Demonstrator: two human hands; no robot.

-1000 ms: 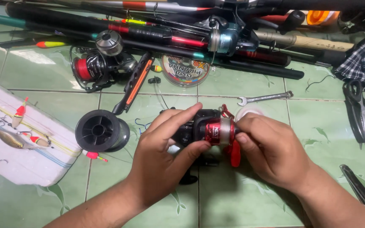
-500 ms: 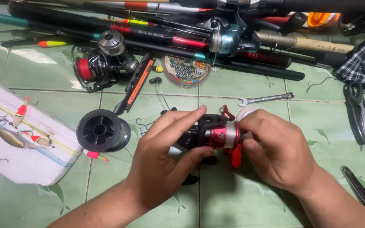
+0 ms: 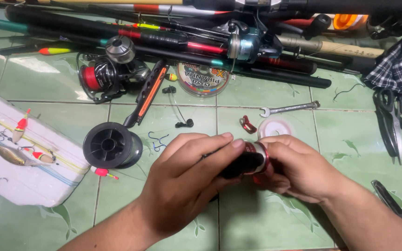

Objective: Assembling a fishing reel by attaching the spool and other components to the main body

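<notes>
Since the frame half a second back, your hands have drawn tighter over the fishing reel (image 3: 246,160), and the small red clip (image 3: 247,124) that sat close against it now lies alone on the floor just beyond your fingers. Your left hand (image 3: 187,183) wraps the black body from the near-left side, fingers curled over the top and pressed together on it. Your right hand (image 3: 298,169) closes on the red-and-silver spool end from the right; how its fingertips sit on the hidden far side cannot be told.

You hold the reel just above the green tiled floor (image 3: 266,223), between your two hands at lower centre. Its long axis runs roughly left to right, with the black body toward your left hand and the red rim toward your right. Your right hand is the nearer one to the spool end.

Just beyond your right fingers a pale pink line spool (image 3: 275,128) lies flat, and a small wrench (image 3: 288,108) lies a little farther back. To the left, a black empty spool (image 3: 110,145) stands on its side, near a white foam board (image 3: 24,162) carrying lures and floats. Farther back lie a second reel with red line (image 3: 103,72), a round line spool (image 3: 203,79) and a pile of rods (image 3: 187,32). Scissors (image 3: 391,116) lie well apart on the right. Nothing lies between your hands and the reel.
</notes>
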